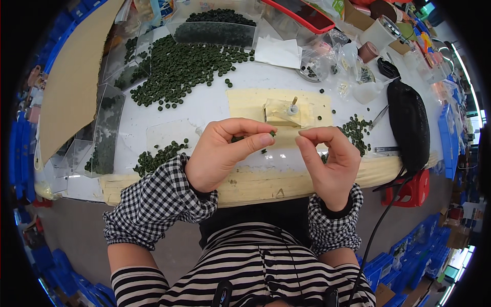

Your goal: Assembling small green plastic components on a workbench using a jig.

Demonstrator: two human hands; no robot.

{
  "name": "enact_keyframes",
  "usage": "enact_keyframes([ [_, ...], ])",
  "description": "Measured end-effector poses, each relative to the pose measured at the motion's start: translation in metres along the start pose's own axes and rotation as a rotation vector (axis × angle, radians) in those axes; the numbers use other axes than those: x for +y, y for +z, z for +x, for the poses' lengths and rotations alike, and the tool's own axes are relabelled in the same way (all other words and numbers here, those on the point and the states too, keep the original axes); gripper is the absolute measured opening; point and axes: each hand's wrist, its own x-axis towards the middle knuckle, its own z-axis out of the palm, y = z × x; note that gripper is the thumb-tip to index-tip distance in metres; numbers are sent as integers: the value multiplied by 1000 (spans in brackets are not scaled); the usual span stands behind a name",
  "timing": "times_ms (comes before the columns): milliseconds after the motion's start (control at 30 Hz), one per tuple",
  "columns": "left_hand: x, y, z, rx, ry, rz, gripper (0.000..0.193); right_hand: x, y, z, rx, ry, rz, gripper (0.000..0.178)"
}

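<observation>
My left hand (pixel 217 152) pinches a small dark green piece (pixel 273 133) between thumb and forefinger. More green shows behind those fingers, partly hidden. Facing it, my right hand (pixel 333 162) has thumb and forefinger brought together; anything between them is too small to make out. Just beyond both hands stands a block wrapped in cream tape (pixel 284 113), with a short upright peg (pixel 293 104) on top. Small green round pieces lie in a heap beside my left wrist (pixel 158 157) and in another scatter to the right (pixel 357 134).
A large spread of green pieces (pixel 176 71) covers the far left, near clear plastic bins (pixel 212 35) and a cardboard sheet (pixel 76 77). A white tissue (pixel 279 51), a red-edged phone (pixel 307 15) and plastic bags lie at the back. A black pouch (pixel 407 120) and tweezers (pixel 379 116) lie right.
</observation>
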Motion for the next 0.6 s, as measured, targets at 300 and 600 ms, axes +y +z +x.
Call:
enact_keyframes([
  [300,4,1,-1,-34,60,-31,16,-2,16,-5,-70,358,553,20],
  [600,3,1,-4,-5,118,107,15,6,16,-5,-115,316,573,18],
])
